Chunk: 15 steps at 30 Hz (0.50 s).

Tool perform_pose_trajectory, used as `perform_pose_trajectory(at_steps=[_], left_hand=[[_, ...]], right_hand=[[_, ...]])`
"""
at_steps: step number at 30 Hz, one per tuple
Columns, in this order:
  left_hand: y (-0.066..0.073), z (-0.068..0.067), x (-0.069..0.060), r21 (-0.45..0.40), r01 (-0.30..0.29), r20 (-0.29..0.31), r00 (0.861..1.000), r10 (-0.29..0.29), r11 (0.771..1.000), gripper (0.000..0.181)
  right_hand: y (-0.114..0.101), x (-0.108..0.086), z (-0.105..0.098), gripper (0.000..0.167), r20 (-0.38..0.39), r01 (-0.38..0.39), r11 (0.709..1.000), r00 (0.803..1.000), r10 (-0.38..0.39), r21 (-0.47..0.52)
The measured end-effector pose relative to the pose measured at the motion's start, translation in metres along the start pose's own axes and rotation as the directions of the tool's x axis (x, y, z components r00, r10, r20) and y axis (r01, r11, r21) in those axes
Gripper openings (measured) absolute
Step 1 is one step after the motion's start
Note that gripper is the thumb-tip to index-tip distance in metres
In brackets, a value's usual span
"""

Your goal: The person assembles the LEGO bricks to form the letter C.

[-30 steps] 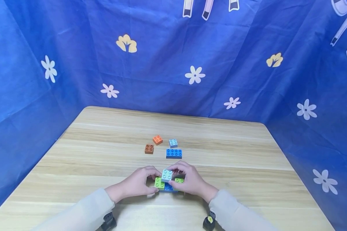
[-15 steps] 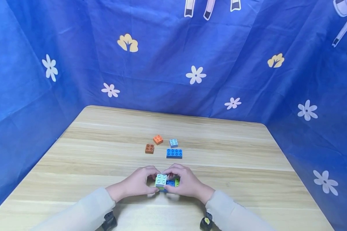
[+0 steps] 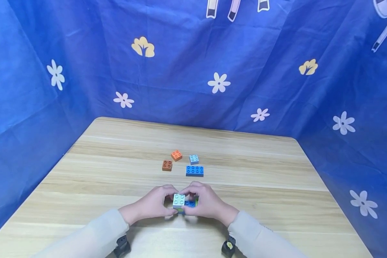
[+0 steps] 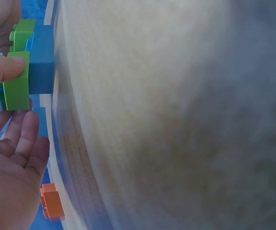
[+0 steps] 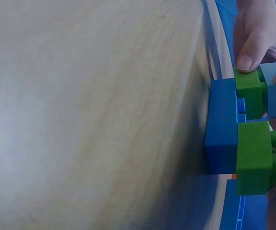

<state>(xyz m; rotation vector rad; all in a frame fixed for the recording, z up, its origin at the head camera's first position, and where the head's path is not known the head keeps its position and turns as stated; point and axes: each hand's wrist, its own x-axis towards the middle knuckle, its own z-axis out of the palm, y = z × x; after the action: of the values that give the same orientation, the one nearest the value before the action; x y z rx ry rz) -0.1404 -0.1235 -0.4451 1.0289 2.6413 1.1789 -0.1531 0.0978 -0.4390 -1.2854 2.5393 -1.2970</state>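
A long blue brick [image 5: 221, 127] carries a left green brick [image 4: 17, 81] and a right green brick [image 5: 253, 160], one at each end. My left hand [image 3: 154, 203] pinches the left green brick, its thumb on the near side. Above that brick sits a pale blue brick [image 3: 178, 200], pinched by my right hand [image 3: 208, 203] between thumb and fingers. Green studs show in a narrow gap beneath the pale blue brick in the right wrist view. From the head, my right hand mostly covers the right green brick.
Beyond the hands lie a blue eight-stud brick [image 3: 195, 171], a light blue brick [image 3: 194, 159], an orange brick [image 3: 176, 155] and a brown brick [image 3: 167, 165]. All rest on the wooden table [image 3: 251, 168]. A blue patterned curtain [image 3: 180, 71] encloses its back and sides.
My right hand has carried the pale blue brick left, from over the middle of the long blue brick to above the left green brick. My left hand has stayed in place.
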Motion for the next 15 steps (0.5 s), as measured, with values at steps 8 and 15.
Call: perform_pose_trajectory(at_steps=[8,15], left_hand=[[0.0012,-0.0005,0.0004,-0.002,0.003,0.002,1.0,-0.003,1.0,0.039],[0.0024,-0.0005,0.0002,-0.005,0.007,0.001,1.0,-0.007,1.0,0.039]], right_hand=[[-0.0005,0.0022,-0.0019,0.036,0.033,-0.035,0.999,0.999,0.036,-0.024],[-0.0026,0.0031,-0.0022,0.037,0.054,-0.068,0.996,0.996,0.071,-0.056]])
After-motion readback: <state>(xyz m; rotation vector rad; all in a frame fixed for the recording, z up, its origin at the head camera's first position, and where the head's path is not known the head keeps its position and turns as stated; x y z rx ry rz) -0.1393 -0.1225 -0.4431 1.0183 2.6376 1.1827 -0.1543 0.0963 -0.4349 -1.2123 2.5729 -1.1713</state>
